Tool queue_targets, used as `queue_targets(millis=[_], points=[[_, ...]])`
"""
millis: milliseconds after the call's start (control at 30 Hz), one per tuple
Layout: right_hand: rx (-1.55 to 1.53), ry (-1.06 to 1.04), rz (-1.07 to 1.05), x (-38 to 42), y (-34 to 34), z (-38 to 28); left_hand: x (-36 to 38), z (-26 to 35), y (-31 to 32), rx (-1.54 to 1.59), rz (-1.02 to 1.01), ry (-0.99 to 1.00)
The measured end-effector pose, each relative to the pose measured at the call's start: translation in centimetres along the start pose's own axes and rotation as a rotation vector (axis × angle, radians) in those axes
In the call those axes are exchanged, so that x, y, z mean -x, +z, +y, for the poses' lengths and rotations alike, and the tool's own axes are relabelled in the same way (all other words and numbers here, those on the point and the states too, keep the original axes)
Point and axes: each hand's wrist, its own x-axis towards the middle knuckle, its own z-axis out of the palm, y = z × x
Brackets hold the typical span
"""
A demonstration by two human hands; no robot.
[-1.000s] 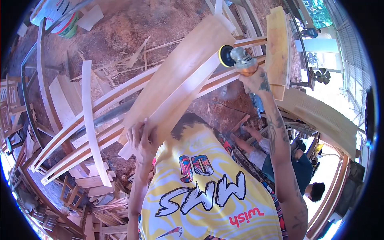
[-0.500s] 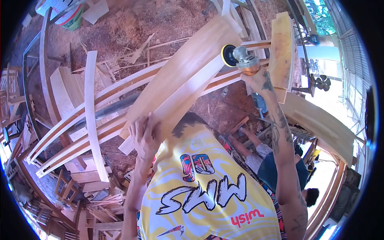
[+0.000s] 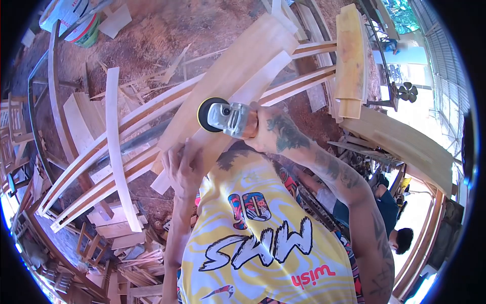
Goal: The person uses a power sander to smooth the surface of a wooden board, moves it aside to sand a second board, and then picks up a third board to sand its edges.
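My right hand [image 3: 260, 129] is wrapped round the body of an angle grinder [image 3: 228, 118]. The grinder's round, yellow-edged sanding disc [image 3: 206, 114] is tilted against or just above a pale wooden slat [image 3: 262, 73], close to my left hand; contact is not clear. This slat lies lengthwise along a wide wooden board [image 3: 217, 71]. At the near end, my left hand [image 3: 183, 167] grips the slat with bent fingers. Its thumb side is partly hidden.
Long curved wooden rails [image 3: 147, 104] run beneath the board. A loose curved slat [image 3: 114, 137] crosses them at left. Thick wooden pieces [image 3: 349, 55] are stacked at right, near a large curved panel [image 3: 405, 147]. Another person [image 3: 387, 202] is low at right. Offcuts and sawdust cover the ground.
My right hand has brought the grinder from the slat's far end down and left, towards my left hand. My left hand stays at the near end.
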Motion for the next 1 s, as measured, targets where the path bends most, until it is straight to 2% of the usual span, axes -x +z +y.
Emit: queue_targets(millis=[33,133,300,400,533,667,800,933,1000], points=[[-0.045,-0.069,0.056,-0.3,-0.3,0.9,-0.1,0.1,0.0,0.003,-0.002,-0.009],[0.057,0.076,0.027,-2.3,-4.0,4.5,-0.1,0.3,-0.2,-0.002,-0.006,-0.036],[0.094,0.11,0.193,-4.7,-9.6,11.9,-0.3,0.4,-0.1,0.015,-0.001,-0.032],[0.145,0.218,0.121,-5.8,-12.4,12.9,-0.1,0.2,-0.1,0.005,-0.01,-0.044],[0.177,0.348,0.136,-7.9,-13.1,16.7,-0.2,0.2,-0.4,0.013,-0.018,-0.049],[0.087,0.383,0.138,-7.6,-13.8,15.9,-0.3,0.4,-0.3,0.039,0.0,-0.06],[0.105,0.266,0.11,-6.4,-11.4,12.0,-0.5,0.6,-0.3,0.046,0.012,-0.056],[0.103,0.045,0.101,-5.1,-6.9,8.4,-0.3,0.3,-0.1,0.047,0.012,-0.052],[0.083,-0.061,0.013,-4.2,-5.2,5.2,-0.2,0.3,-0.1,0.042,0.011,-0.056]])
